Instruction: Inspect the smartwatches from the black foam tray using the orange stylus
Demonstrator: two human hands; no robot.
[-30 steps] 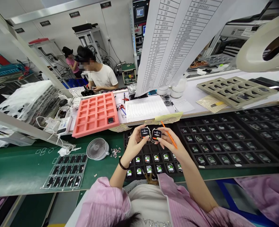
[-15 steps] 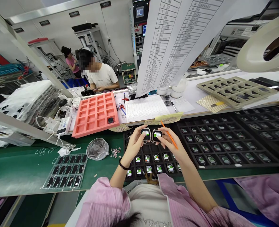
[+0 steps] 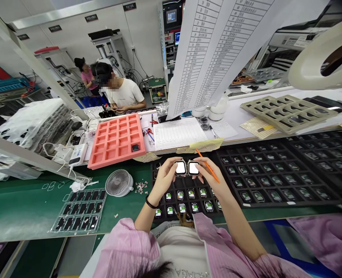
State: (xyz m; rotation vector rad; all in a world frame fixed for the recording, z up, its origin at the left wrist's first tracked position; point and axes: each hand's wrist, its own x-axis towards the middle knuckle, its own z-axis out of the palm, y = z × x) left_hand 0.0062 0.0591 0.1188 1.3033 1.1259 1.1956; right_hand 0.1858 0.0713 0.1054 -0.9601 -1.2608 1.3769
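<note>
Two smartwatch bodies without straps are held side by side over a black tray [image 3: 175,185], both screens lit plain white. My left hand [image 3: 166,172] is closed on the left smartwatch [image 3: 180,167], its thumb at the screen's edge. The right smartwatch [image 3: 193,167] sits in my right hand [image 3: 210,173], fingers closed round its side. An orange stick, pen-like [image 3: 208,166], also lies slantwise in my right hand. Below the hands, several more watches [image 3: 191,194] with green-and-white screens rest in the tray's pockets.
More black trays of watches [image 3: 275,179] fill the right side. A small white fan [image 3: 119,183], a clear tray of dark parts [image 3: 79,210] and a pink foam tray [image 3: 117,139] lie left. Printed sheets [image 3: 202,58] hang ahead. A co-worker [image 3: 126,92] sits across the bench.
Both held watch screens have turned from a green-and-white display to plain white. The hands have stayed almost in place, with the watches slightly lower.
</note>
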